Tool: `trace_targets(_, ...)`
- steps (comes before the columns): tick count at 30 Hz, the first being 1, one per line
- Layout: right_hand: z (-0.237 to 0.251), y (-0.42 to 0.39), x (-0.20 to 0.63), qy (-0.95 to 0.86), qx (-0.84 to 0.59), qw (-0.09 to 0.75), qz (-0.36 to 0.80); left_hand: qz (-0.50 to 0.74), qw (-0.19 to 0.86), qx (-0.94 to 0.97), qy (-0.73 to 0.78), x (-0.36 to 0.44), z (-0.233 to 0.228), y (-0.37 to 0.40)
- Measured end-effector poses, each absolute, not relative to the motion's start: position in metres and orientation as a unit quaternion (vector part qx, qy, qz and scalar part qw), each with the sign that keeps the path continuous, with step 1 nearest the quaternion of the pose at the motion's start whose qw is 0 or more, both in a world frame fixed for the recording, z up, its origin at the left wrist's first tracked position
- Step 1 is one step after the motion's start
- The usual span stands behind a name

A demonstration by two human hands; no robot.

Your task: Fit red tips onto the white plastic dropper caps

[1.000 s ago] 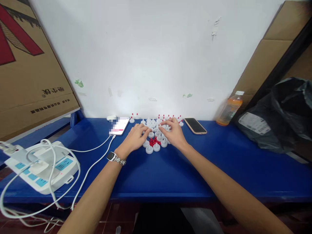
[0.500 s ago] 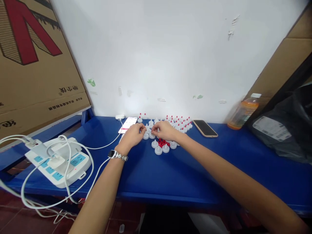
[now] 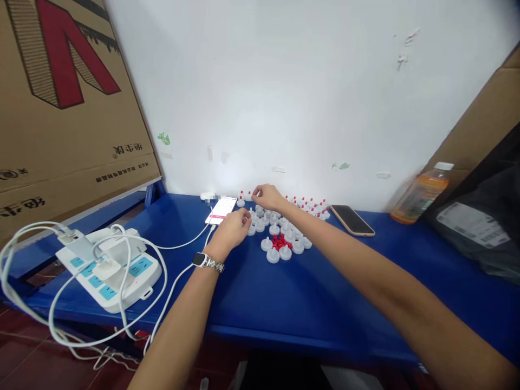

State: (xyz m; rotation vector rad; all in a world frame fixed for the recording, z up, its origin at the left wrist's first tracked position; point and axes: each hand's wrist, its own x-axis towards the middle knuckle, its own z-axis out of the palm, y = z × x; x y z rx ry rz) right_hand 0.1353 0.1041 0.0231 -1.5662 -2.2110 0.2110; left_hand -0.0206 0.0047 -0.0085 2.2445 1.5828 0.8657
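Note:
Several small white caps (image 3: 273,255) lie in a cluster on the blue table (image 3: 309,303), with a little heap of red pieces (image 3: 280,241) among them. More white caps with red tips (image 3: 312,204) stand in a row by the wall. My left hand (image 3: 231,228), with a watch (image 3: 202,260) on its wrist, rests with curled fingers at the cluster's left edge; what its fingertips hold is hidden. My right hand (image 3: 266,196) reaches over the cluster to the back row and pinches a small white cap there.
A lit phone (image 3: 221,209) on a white cable lies left of the caps, and a dark phone (image 3: 352,220) lies to their right. A white power strip (image 3: 109,266) with cables sits at the left. An orange bottle (image 3: 422,194), a black bag (image 3: 479,227) and cardboard boxes (image 3: 60,97) stand around.
My hands met over the caps and then parted. The right hand moved back toward the wall row, and the left stayed at the cluster. The view shifted left.

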Motion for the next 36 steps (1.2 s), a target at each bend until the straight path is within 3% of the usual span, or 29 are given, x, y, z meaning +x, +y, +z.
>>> trace_targets(6,0.015,0.140,0.094,-0.794,-0.574,0.175,0.094,0.296,0.153,0.774,0.538,-0.026,-0.010,0.009)
trace_targets(13,0.006,0.130,0.107,-0.789,-0.565,0.221,0.098,0.322,0.108,0.758,0.557,-0.031,-0.010,0.013)
trace_targets(16,0.011,0.104,0.129,-0.792,-0.536,0.276,0.095,0.357,0.089,0.755,0.543,-0.025,-0.004,0.009)
trace_targets(20,0.021,0.047,0.166,-0.795,-0.417,0.415,0.149,0.432,0.086,0.766,0.469,-0.004,0.007,-0.007)
trace_targets(25,0.020,-0.011,0.203,-0.795,-0.400,0.414,0.192,0.374,0.091,0.825,0.413,0.028,0.008,-0.025)
trace_targets(30,0.006,-0.032,0.213,-0.771,-0.415,0.445,0.187,0.316,0.004,0.859,0.402,0.040,0.006,-0.030)
trace_targets(33,0.004,-0.037,0.211,-0.766,-0.392,0.477,0.181,0.318,-0.050,0.866,0.383,0.042,0.007,-0.027)
trace_targets(36,0.006,-0.039,0.209,-0.769,-0.368,0.503,0.145,0.362,-0.032,0.851,0.380,0.046,0.005,-0.024)
